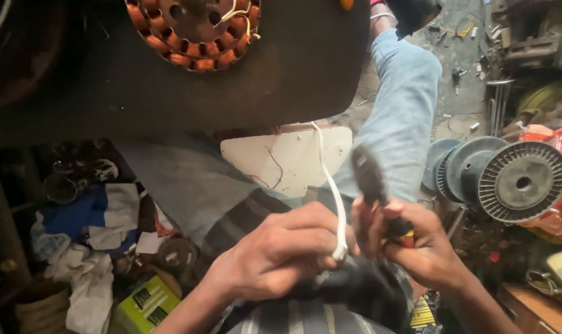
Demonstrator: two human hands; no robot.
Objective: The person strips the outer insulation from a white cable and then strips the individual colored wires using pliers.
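Cluttered workshop floor lies around us as our left hand [281,250] pinches the white wire [331,195] running up to the copper-wound motor [194,31], while our right hand [417,238] grips what look like pliers [373,185], the wire seemingly uncut.

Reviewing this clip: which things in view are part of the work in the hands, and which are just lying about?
In hand:
left hand pinching the white wire
right hand gripping pliers
copper-wound stator on the dark bench, where the wire appears to lead

Lying about:
grey empty spools
crumpled rags
green box
orange plastic bag
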